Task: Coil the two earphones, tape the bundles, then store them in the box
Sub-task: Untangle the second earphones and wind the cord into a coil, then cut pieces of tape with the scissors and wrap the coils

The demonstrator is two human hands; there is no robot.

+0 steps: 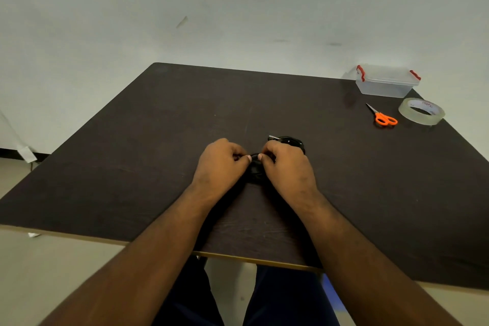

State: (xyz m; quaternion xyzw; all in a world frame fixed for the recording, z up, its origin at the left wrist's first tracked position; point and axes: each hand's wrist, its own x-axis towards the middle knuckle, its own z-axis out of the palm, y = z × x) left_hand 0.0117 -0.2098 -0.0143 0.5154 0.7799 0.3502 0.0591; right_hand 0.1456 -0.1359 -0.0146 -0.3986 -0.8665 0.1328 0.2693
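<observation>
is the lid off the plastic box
No, the clear box at the table's far right corner has its lid on, with the red latches at both ends.

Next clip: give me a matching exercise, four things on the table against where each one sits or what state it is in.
Things:
1. box
2. scissors
3. tape roll
4. black earphone cable

Places or states:
A. pinched between the fingers of both hands, near the table's middle
B. far right corner, lid on, red clips
C. lying flat at the right edge, nearer than the box
D. orange handles, just left of the tape roll

Pairs: 1-B, 2-D, 3-C, 4-A
</observation>
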